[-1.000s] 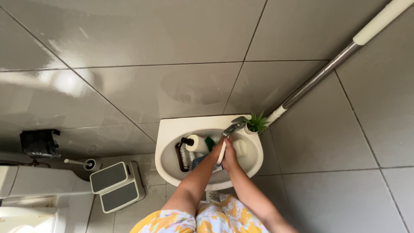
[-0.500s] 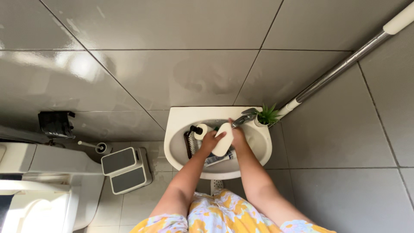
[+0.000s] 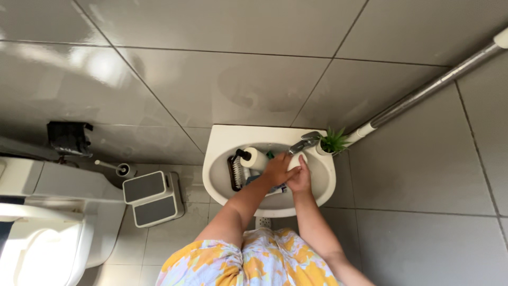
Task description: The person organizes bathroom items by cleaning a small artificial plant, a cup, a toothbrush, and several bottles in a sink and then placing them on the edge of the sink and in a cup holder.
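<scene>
Fingers of the left hand (image 3: 276, 170) curl over a pale, rounded object (image 3: 295, 160) that shows only as a white sliver between the two hands; what it is cannot be made out. The right hand (image 3: 300, 180) presses against it from the other side, one finger raised along its edge, the rest folded out of sight, so the grip there is hard to judge. Both hands meet inside the white sink (image 3: 222, 143), just below the chrome tap (image 3: 304, 143).

Behind the left hand lie a white bottle with a black pump (image 3: 254, 158), a dark scrubbing brush (image 3: 235, 173) and a scrap of something green (image 3: 270, 155), mostly hidden. A bluish tube (image 3: 254, 178) under the wrists is largely covered.

A small green plant (image 3: 332, 142) stands on the sink's right corner, touching a metal pole (image 3: 418, 95) that runs out of view. At left, a grey step stool (image 3: 152, 197), a toilet brush holder (image 3: 123, 169) and a toilet (image 3: 47, 233), cut off by the edge.
</scene>
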